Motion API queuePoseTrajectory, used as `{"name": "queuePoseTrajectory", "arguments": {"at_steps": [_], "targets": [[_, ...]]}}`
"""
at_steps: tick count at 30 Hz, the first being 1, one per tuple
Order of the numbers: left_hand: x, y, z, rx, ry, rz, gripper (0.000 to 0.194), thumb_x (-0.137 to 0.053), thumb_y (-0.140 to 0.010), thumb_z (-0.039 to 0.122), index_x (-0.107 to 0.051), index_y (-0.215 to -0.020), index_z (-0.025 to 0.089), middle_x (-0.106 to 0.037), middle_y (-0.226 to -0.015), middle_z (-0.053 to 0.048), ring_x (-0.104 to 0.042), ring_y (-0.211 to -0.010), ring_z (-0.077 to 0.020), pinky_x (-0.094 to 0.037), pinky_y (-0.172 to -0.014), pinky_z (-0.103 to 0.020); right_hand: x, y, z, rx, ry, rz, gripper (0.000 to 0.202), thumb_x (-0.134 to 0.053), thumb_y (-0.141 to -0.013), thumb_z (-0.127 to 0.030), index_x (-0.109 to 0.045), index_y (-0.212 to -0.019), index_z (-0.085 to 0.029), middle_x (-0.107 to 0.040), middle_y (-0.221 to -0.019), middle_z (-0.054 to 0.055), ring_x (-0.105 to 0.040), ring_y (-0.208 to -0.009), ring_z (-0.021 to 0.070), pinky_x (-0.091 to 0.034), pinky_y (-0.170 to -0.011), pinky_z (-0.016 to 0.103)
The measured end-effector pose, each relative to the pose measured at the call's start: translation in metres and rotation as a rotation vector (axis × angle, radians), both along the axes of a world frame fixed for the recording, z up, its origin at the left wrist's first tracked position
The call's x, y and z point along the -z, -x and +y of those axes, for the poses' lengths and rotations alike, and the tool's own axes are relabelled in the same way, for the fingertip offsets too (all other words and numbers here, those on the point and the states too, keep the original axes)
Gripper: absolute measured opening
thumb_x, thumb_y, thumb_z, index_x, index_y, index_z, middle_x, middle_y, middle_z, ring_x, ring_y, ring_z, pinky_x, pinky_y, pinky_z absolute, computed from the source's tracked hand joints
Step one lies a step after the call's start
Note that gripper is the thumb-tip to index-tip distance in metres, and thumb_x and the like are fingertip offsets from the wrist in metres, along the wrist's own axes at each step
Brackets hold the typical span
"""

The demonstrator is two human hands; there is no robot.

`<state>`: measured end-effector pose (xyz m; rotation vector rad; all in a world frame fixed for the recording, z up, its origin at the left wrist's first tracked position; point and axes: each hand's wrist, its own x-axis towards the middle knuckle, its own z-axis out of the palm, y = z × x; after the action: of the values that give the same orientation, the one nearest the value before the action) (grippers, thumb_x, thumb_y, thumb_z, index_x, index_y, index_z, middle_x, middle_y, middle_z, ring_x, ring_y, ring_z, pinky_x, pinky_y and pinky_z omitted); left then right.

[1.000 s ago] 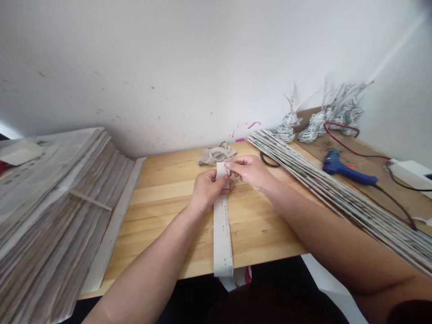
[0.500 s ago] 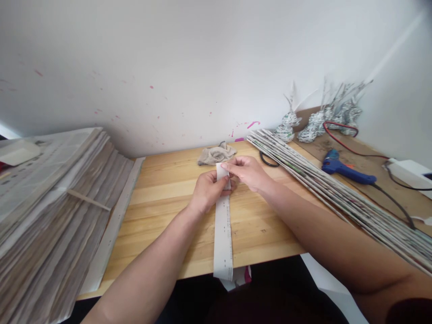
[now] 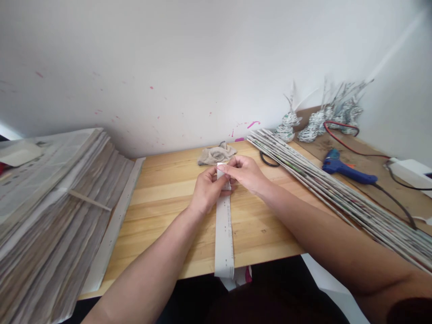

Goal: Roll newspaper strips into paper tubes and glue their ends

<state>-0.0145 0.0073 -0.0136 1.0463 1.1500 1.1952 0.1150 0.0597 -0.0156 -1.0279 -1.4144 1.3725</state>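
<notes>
A long strip of printed paper (image 3: 224,238) runs from my hands toward me and bends down over the table's front edge. My left hand (image 3: 208,188) pinches the strip near its far end from the left side. On the other side, my right hand (image 3: 248,173) grips the same end, with its thumb lying across the paper. Both hands meet there, just in front of a crumpled grey-brown rag (image 3: 216,154). Some fingertips are hidden behind the strip.
A tall stack of newspaper (image 3: 87,193) stands at the left. Thin rolled paper sticks (image 3: 324,193) lie at the right. Beyond them are a blue glue gun (image 3: 349,172) with its cord on cardboard (image 3: 381,198), and several woven paper figures (image 3: 286,127) against the wall.
The far end of the strip shows less between my fingers, and my right thumb lies further across it. Both hands stay in nearly the same place.
</notes>
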Motion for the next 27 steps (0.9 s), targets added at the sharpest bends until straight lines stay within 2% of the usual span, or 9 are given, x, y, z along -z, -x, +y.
{"name": "queuePoseTrajectory", "arguments": {"at_steps": [5, 7, 11, 16, 19, 27], "targets": [[0.000, 0.005, 0.003, -0.008, 0.033, -0.082, 0.036, -0.081, -0.068, 0.034, -0.071, -0.098, 0.015, -0.072, -0.086, -0.006, -0.068, -0.075, -0.0173, -0.058, -0.061, -0.027, -0.009, -0.010, 0.003, -0.204, 0.019, -0.016, 0.029, -0.080, -0.071, -0.038, -0.069, -0.086, -0.016, -0.068, -0.073, 0.002, -0.060, -0.058, 0.0120, -0.049, -0.053, 0.025], [0.000, 0.006, 0.004, -0.002, 0.043, -0.103, 0.036, -0.082, -0.067, 0.033, -0.071, -0.095, 0.014, -0.072, -0.084, -0.006, -0.069, -0.074, -0.0169, -0.058, -0.064, -0.028, -0.012, -0.014, 0.005, -0.258, -0.015, -0.042, 0.025, -0.076, -0.074, -0.036, -0.073, -0.087, -0.015, -0.069, -0.071, 0.003, -0.061, -0.059, 0.0125, -0.049, -0.057, 0.027], [0.002, 0.006, 0.005, 0.022, 0.040, -0.091, 0.034, -0.083, -0.067, 0.034, -0.070, -0.089, 0.012, -0.072, -0.079, -0.006, -0.068, -0.073, -0.0161, -0.058, -0.065, -0.027, -0.012, -0.014, 0.005, -0.207, -0.048, -0.065, 0.022, -0.076, -0.074, -0.035, -0.075, -0.081, -0.014, -0.067, -0.065, 0.002, -0.059, -0.057, 0.0118, -0.047, -0.055, 0.026], [0.002, 0.005, 0.004, 0.037, 0.040, -0.045, 0.036, -0.082, -0.068, 0.040, -0.071, -0.087, 0.012, -0.072, -0.080, -0.006, -0.068, -0.075, -0.0166, -0.057, -0.066, -0.027, -0.010, -0.009, 0.004, -0.149, 0.038, 0.021, 0.026, -0.082, -0.066, -0.037, -0.071, -0.072, -0.014, -0.064, -0.060, 0.000, -0.056, -0.051, 0.0100, -0.045, -0.049, 0.024], [0.001, 0.004, 0.003, 0.038, 0.036, -0.029, 0.034, -0.083, -0.066, 0.038, -0.071, -0.086, 0.013, -0.073, -0.082, -0.005, -0.067, -0.075, -0.0154, -0.056, -0.067, -0.026, -0.009, -0.008, 0.004, -0.131, 0.092, 0.063, 0.030, -0.085, -0.061, -0.039, -0.068, -0.070, -0.015, -0.062, -0.056, -0.002, -0.055, -0.048, 0.0096, -0.044, -0.046, 0.023], [0.002, 0.002, 0.003, 0.029, 0.027, 0.016, 0.030, -0.082, -0.066, 0.038, -0.071, -0.079, 0.013, -0.071, -0.078, -0.005, -0.066, -0.074, -0.0159, -0.056, -0.066, -0.027, -0.008, -0.005, 0.003, -0.113, 0.117, 0.053, 0.037, -0.088, -0.058, -0.040, -0.061, -0.064, -0.016, -0.060, -0.053, -0.002, -0.053, -0.044, 0.0089, -0.042, -0.041, 0.022]]}}
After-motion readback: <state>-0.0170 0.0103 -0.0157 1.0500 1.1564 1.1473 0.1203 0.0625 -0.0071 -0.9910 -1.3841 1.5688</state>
